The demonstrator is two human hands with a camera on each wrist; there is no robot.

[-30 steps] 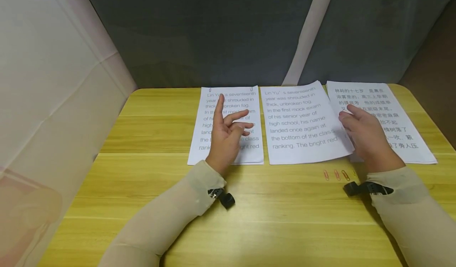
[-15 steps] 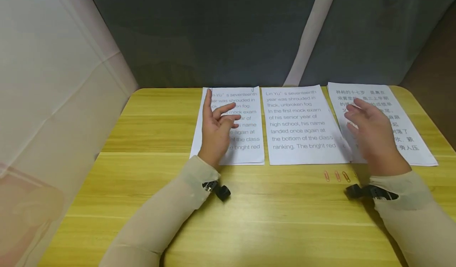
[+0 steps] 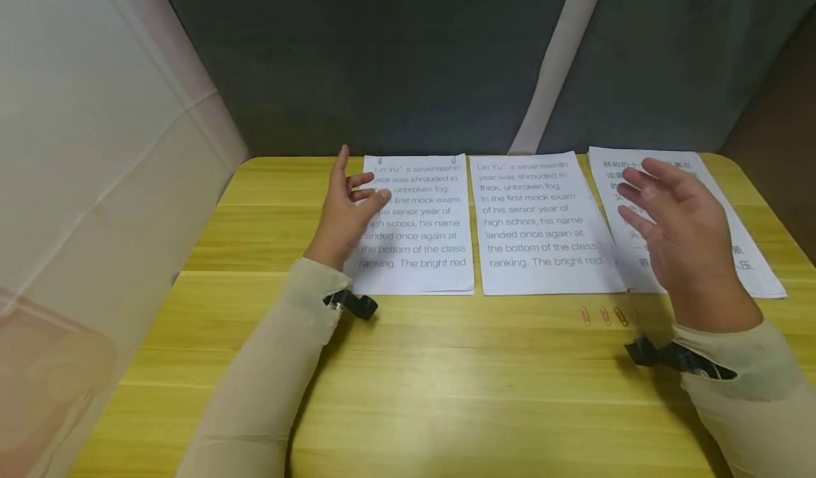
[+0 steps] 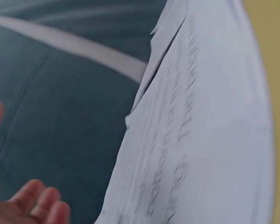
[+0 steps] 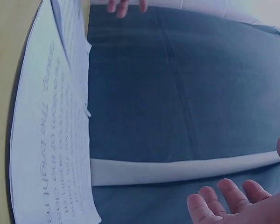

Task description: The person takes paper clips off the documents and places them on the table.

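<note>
Fingers on my left hand (image 3: pixel 344 205) and right hand (image 3: pixel 682 234) spread loose, holding nothing — clipped English page (image 3: pixel 417 226) just beside left fingertips, Chinese page (image 3: pixel 742 258) under right ones.

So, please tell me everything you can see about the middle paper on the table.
The middle paper is a white sheet or thin stack printed with large grey English text. It lies flat on the yellow wooden table, between two other papers, its right edge seeming to overlap the right paper. No hand touches it. Three orange paper clips lie just before its near right corner.
</note>
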